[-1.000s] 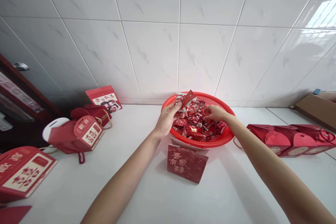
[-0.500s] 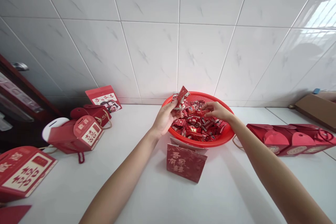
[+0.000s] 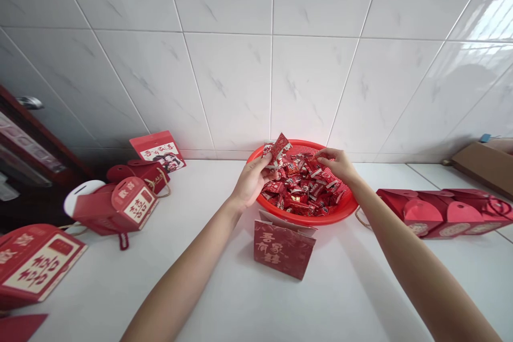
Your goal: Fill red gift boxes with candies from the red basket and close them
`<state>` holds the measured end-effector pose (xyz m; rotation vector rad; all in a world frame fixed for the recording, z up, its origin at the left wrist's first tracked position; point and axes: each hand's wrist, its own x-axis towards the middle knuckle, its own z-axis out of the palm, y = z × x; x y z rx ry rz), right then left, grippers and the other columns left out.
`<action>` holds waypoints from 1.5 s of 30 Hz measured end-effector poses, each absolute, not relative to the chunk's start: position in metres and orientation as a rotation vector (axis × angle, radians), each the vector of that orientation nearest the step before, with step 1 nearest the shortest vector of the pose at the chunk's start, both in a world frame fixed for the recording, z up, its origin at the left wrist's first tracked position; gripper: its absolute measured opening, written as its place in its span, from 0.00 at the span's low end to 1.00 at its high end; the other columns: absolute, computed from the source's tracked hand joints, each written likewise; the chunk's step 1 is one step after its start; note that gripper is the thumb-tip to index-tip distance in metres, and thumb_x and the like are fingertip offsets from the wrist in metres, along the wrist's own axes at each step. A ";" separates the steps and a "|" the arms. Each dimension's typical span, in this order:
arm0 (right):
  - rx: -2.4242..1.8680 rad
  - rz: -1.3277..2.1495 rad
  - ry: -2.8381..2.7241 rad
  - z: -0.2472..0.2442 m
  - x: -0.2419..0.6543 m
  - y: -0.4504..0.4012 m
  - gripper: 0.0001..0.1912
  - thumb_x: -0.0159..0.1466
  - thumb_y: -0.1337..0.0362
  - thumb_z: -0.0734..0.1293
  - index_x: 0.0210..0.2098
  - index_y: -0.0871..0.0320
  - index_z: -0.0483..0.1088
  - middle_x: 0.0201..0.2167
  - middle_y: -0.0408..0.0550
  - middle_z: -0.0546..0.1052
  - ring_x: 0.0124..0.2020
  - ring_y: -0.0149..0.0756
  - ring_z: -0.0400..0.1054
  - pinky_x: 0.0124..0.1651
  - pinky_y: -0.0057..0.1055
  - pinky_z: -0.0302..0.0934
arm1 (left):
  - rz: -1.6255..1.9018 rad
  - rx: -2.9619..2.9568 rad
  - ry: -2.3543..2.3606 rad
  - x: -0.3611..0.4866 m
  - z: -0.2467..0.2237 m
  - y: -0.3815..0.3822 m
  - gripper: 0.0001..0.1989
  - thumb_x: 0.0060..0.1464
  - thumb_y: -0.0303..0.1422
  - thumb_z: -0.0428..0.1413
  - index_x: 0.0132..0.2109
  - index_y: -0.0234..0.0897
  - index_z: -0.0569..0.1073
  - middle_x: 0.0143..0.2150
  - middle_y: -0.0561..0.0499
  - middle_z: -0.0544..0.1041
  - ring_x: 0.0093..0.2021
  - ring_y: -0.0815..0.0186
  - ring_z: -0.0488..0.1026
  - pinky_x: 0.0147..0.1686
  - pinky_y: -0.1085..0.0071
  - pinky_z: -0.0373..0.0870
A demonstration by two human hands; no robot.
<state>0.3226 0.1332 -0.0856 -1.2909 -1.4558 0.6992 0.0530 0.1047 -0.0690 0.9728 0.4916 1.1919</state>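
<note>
My left hand (image 3: 253,175) is closed on red-wrapped candies (image 3: 280,148), holding them above the left side of a red plastic basket (image 3: 343,212). Many more wrapped candies (image 3: 300,192) fill the basket. Over its right side, my right hand (image 3: 336,164) has its fingers pinched together near the pile; whatever lies between them is too small to make out. A dark red paper box (image 3: 284,250) with gold characters stands upright just in front of the basket, its top flaps open.
Red gift boxes (image 3: 132,206) with rope handles stand at the left, beside a red printed card box (image 3: 160,150) near the tiled wall. Several red boxes (image 3: 441,216) form a row at the right. Behind them lies a brown cardboard box (image 3: 481,168).
My right hand has shifted slightly right and up from the candies, toward the basket's right rim. The left hand keeps its candies in nearly the same place.
</note>
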 end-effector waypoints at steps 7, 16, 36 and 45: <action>-1.241 0.744 -1.372 -0.082 0.317 0.129 0.14 0.54 0.53 0.70 0.34 0.53 0.67 0.27 0.42 0.72 0.32 0.39 0.73 0.27 0.35 0.72 | 1.187 0.957 0.515 0.052 -0.069 0.105 0.15 0.48 0.41 0.71 0.32 0.34 0.78 0.29 0.52 0.78 0.28 0.71 0.74 0.33 0.74 0.74; -1.203 0.789 -1.340 -0.081 0.321 0.129 0.23 0.53 0.47 0.75 0.36 0.53 0.66 0.22 0.38 0.71 0.21 0.34 0.70 0.25 0.33 0.67 | 1.229 0.731 0.544 0.053 -0.062 0.105 0.11 0.53 0.35 0.68 0.32 0.33 0.77 0.26 0.52 0.76 0.26 0.70 0.73 0.31 0.73 0.72; -0.860 1.006 -1.234 -0.051 0.292 0.081 0.16 0.47 0.58 0.80 0.33 0.51 0.75 0.36 0.42 0.81 0.34 0.36 0.75 0.46 0.39 0.72 | 1.251 0.775 0.577 0.053 -0.060 0.104 0.13 0.47 0.37 0.71 0.31 0.34 0.78 0.27 0.53 0.77 0.26 0.71 0.72 0.30 0.74 0.71; -0.761 0.916 -1.344 -0.039 0.279 0.050 0.15 0.56 0.47 0.76 0.33 0.51 0.82 0.56 0.50 0.79 0.58 0.52 0.72 0.60 0.49 0.68 | 1.313 1.291 0.802 0.046 -0.053 0.092 0.22 0.41 0.48 0.72 0.36 0.33 0.83 0.33 0.48 0.82 0.33 0.64 0.76 0.34 0.72 0.71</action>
